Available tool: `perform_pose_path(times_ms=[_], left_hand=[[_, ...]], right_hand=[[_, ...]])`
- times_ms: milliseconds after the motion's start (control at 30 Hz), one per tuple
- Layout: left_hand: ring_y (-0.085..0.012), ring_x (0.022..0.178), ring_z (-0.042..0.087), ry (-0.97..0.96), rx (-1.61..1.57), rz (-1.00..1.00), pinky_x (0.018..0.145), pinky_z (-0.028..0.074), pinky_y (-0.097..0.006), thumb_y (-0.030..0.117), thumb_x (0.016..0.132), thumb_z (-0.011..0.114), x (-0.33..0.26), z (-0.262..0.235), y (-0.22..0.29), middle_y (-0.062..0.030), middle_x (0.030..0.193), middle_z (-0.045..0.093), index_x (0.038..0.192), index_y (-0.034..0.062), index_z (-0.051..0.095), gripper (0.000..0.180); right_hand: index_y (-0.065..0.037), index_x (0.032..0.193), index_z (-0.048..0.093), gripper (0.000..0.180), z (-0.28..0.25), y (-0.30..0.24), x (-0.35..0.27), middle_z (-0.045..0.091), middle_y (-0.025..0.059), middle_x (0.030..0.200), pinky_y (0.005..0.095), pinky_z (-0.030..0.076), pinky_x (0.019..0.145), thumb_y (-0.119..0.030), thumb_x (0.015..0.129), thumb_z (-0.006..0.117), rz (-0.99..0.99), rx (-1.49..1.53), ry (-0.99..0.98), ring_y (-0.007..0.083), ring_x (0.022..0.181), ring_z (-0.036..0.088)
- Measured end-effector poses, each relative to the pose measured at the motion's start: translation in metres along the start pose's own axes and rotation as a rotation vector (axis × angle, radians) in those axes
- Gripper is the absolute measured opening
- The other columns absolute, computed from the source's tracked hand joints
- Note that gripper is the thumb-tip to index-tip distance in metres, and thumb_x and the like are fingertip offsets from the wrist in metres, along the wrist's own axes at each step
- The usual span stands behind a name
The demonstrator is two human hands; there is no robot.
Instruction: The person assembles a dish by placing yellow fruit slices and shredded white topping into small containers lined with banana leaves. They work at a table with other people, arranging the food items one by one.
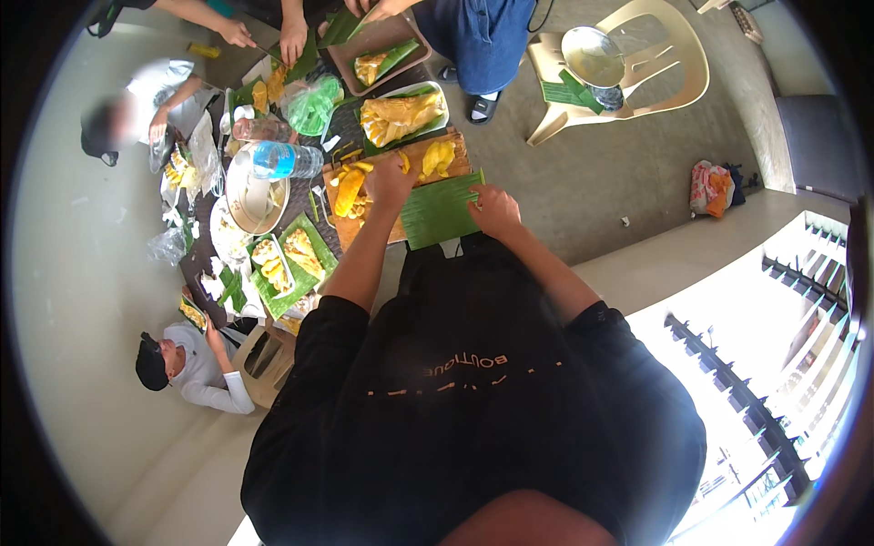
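Observation:
My left hand (390,185) is over the wooden cutting board (379,232), fingers closed around a small yellow fruit piece (403,162); fingers partly hide it. Peeled yellow fruit (348,193) lies on the board left of this hand, and more yellow fruit pieces (438,158) are to its right. At the board's near right, my right hand (496,211) grips the edge of a flat green banana leaf (442,211). This leaf overlaps the board's front edge and carries nothing on top.
Beyond the board stands a white tray (446,116) of yellow food on leaf. A water bottle (284,161), bowl (283,207) and leaf-wrapped food (305,252) crowd the table's left. People work opposite and at left. A plastic chair (696,68) holds a metal bowl (594,55).

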State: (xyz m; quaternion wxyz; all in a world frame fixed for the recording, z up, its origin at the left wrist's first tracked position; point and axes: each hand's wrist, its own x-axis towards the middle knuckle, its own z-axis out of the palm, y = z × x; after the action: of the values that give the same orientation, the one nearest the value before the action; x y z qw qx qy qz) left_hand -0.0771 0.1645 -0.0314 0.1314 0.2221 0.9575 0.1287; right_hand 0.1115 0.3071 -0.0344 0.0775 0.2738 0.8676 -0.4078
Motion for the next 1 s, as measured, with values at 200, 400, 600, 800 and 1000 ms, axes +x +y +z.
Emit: perform_pose_path(times_ms=[200, 400, 600, 800, 1000], left_hand=[[-0.0331, 0.081, 0.065, -0.085, 0.140, -0.043, 0.069, 0.051, -0.045, 0.029, 0.073, 0.068, 0.008, -0.005, 0.008, -0.0135, 0.084, 0.067, 0.085, 0.0094, 0.066, 0.023], [-0.0342, 0.080, 0.065, -0.056, 0.183, -0.010, 0.068, 0.051, -0.046, 0.029, 0.075, 0.066, 0.014, -0.001, 0.006, -0.0149, 0.082, 0.066, 0.080, 0.0085, 0.064, 0.022], [-0.0317, 0.085, 0.066, -0.154, 0.223, -0.033, 0.070, 0.052, -0.044, 0.027, 0.076, 0.064, 0.015, -0.011, 0.006, -0.0144, 0.087, 0.067, 0.089, 0.0075, 0.066, 0.024], [-0.0290, 0.084, 0.066, -0.074, 0.043, 0.059, 0.073, 0.052, -0.042, 0.025, 0.073, 0.068, -0.005, -0.012, 0.019, -0.0097, 0.087, 0.069, 0.092, 0.0102, 0.067, 0.024], [-0.0263, 0.088, 0.067, -0.169, -0.278, -0.054, 0.078, 0.052, -0.038, 0.022, 0.075, 0.066, 0.002, 0.018, 0.017, -0.0096, 0.092, 0.070, 0.099, 0.0098, 0.069, 0.028]], right_hand=[[-0.011, 0.110, 0.062, 0.034, -0.003, -0.003, 0.010, 0.064, 0.0153, 0.103, 0.0456, 0.051, 0.080, -0.027, 0.080, 0.060, -0.020, -0.040, -0.019, 0.0341, 0.092, 0.063], [-0.011, 0.110, 0.063, 0.034, -0.004, -0.006, 0.017, 0.065, 0.0143, 0.103, 0.0457, 0.051, 0.080, -0.027, 0.080, 0.060, -0.023, -0.022, 0.009, 0.0339, 0.092, 0.063], [-0.012, 0.108, 0.064, 0.031, 0.001, -0.003, 0.015, 0.065, 0.0097, 0.095, 0.0431, 0.052, 0.076, -0.025, 0.080, 0.061, -0.042, -0.029, 0.037, 0.0300, 0.086, 0.064], [-0.011, 0.106, 0.064, 0.030, 0.004, 0.001, 0.012, 0.065, 0.0110, 0.098, 0.0433, 0.051, 0.078, -0.026, 0.080, 0.061, -0.028, -0.003, 0.031, 0.0308, 0.090, 0.063], [-0.011, 0.107, 0.063, 0.031, -0.003, 0.001, 0.011, 0.064, 0.0123, 0.102, 0.0442, 0.051, 0.082, -0.026, 0.080, 0.060, -0.015, 0.005, 0.011, 0.0319, 0.094, 0.063]])
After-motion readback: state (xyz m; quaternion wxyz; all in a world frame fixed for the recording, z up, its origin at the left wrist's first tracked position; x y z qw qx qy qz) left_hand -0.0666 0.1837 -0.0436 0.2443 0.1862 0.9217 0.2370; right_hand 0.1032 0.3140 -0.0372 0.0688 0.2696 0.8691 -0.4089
